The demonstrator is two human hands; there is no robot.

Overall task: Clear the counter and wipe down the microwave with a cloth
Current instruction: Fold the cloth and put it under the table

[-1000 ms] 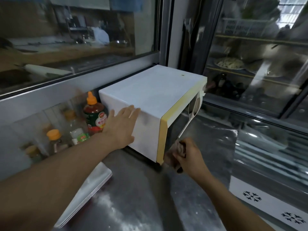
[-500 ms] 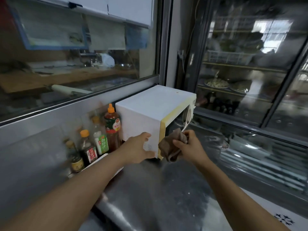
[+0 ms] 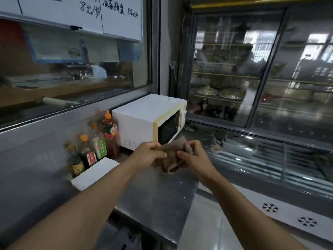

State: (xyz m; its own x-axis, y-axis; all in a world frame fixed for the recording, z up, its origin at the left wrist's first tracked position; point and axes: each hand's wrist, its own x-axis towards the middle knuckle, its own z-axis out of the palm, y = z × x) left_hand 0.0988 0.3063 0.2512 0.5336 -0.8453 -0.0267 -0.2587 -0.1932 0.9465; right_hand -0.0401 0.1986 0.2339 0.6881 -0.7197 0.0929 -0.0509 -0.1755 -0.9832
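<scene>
A soft, matt brown cloth (image 3: 174, 153) is seen above a brushed steel counter (image 3: 158, 193) (dull, faintly speckled). The microwave (image 3: 144, 116) is cased in smooth white enamel; glossy plastic bottles (image 3: 110, 134) stand beside it.

Both hands (image 3: 149, 156) (image 3: 194, 156) hold a brown cloth (image 3: 173, 154) before the microwave (image 3: 144, 120).

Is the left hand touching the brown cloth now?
Touching. The head view shows the left hand pinching one end of the brown cloth; the right hand grips the other.
</scene>
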